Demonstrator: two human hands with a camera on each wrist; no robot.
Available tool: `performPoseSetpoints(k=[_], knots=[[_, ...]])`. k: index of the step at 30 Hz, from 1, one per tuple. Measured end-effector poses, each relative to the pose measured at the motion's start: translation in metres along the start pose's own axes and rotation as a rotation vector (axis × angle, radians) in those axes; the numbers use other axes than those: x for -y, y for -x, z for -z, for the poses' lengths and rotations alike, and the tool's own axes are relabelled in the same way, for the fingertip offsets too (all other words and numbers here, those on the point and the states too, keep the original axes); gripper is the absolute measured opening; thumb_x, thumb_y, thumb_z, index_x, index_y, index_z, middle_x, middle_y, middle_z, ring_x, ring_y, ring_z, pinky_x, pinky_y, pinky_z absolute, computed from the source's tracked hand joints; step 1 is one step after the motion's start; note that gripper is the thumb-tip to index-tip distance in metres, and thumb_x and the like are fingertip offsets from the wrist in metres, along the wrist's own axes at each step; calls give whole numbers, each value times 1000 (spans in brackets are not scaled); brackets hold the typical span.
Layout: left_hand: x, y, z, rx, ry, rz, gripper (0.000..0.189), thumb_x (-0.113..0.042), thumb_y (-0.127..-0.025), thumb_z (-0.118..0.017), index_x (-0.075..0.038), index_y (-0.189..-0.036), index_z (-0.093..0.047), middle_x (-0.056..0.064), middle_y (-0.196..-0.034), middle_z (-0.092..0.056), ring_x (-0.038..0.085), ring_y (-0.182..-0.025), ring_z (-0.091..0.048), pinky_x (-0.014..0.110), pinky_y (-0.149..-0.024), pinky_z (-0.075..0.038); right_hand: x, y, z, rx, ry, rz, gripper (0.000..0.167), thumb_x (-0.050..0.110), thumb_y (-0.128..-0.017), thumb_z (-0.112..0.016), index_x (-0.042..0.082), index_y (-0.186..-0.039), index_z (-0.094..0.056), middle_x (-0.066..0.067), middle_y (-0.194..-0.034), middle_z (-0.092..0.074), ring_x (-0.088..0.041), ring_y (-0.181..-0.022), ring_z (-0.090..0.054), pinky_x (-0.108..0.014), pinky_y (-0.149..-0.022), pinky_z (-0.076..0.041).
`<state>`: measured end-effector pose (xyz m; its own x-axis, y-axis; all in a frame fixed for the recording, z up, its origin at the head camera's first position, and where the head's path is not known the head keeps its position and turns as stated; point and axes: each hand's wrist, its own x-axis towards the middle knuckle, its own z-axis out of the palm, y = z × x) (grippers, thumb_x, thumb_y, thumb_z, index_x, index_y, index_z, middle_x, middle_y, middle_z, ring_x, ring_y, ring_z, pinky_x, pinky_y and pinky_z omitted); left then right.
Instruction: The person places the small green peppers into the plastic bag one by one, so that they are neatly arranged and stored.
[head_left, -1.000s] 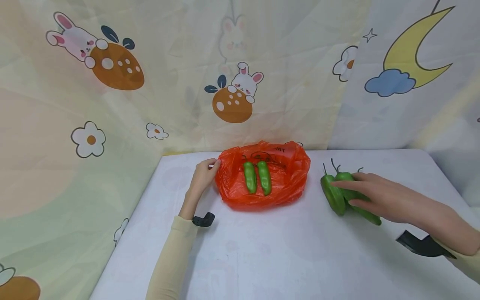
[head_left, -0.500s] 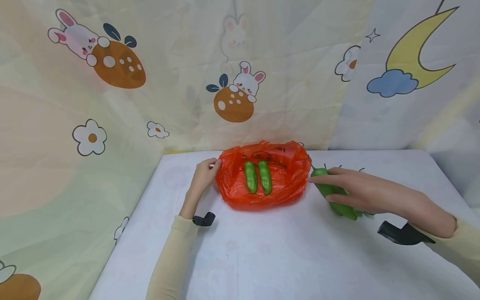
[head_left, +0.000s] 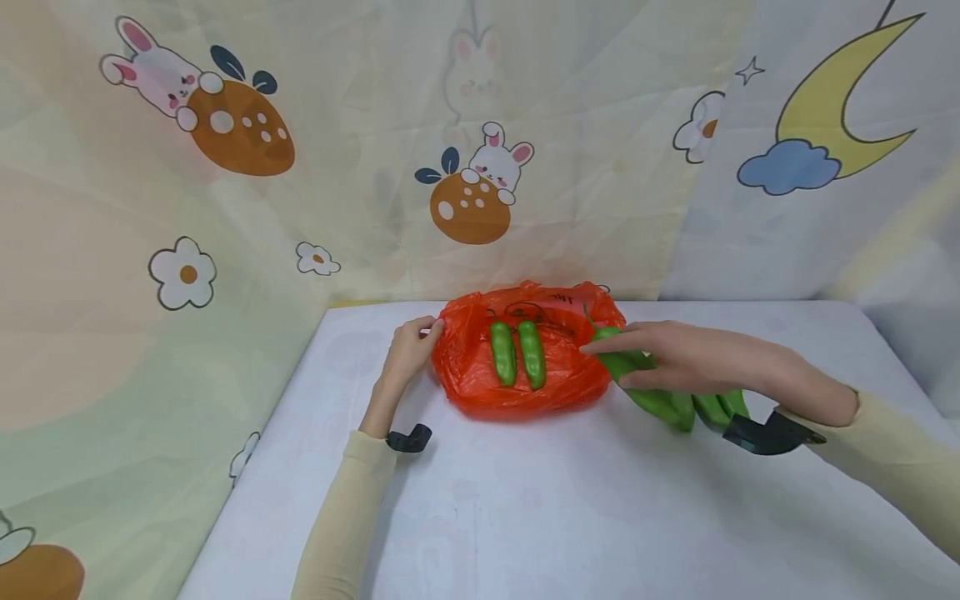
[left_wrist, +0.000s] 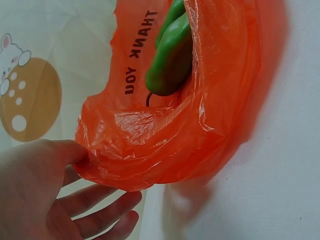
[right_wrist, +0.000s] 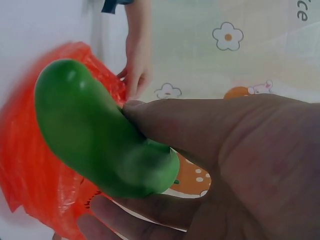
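Observation:
On the table a red plastic bag (head_left: 487,404) lies with its mouth spread, two green peppers (head_left: 503,357) side by side inside it. My left hand (head_left: 408,350) pinches the bag's left rim between thumb and fingers; the left wrist view shows the bag's folded edge (left_wrist: 130,172) in that grip. Above the table at the bag's right side, my right hand (head_left: 697,354) holds another green pepper (head_left: 626,367) between thumb and fingers, its stem end overlapping the bag in the head view. The right wrist view has this pepper (right_wrist: 90,130) in front of the bag.
More green peppers (head_left: 708,410) lie on the white table (head_left: 480,500) below the right hand, partly hidden by it. Behind the table hangs a patterned cloth (head_left: 360,167) with rabbits, flowers and a moon. A black band (head_left: 409,438) sits on the left wrist.
My right hand has lifted a pepper from the group on the right and carried it left to the bag's right side. The left hand stays at the bag's rim.

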<state>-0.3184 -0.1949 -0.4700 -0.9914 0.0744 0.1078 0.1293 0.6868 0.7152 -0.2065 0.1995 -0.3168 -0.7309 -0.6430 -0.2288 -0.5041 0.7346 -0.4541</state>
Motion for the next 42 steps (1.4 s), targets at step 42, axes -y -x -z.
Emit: performPoseSetpoints(k=[42], knots=[[0,0,3,0,-27,17,32,-38,-104,-52,-14,-110,-72,7,-105,-72,23,-87,-65,34,-75,-59,-10,-157,4,384,-109,-115,52,25,-97,-65,25,-148,-51,-10,-143,-47,-23,-115,-52,-37,-93,-52]])
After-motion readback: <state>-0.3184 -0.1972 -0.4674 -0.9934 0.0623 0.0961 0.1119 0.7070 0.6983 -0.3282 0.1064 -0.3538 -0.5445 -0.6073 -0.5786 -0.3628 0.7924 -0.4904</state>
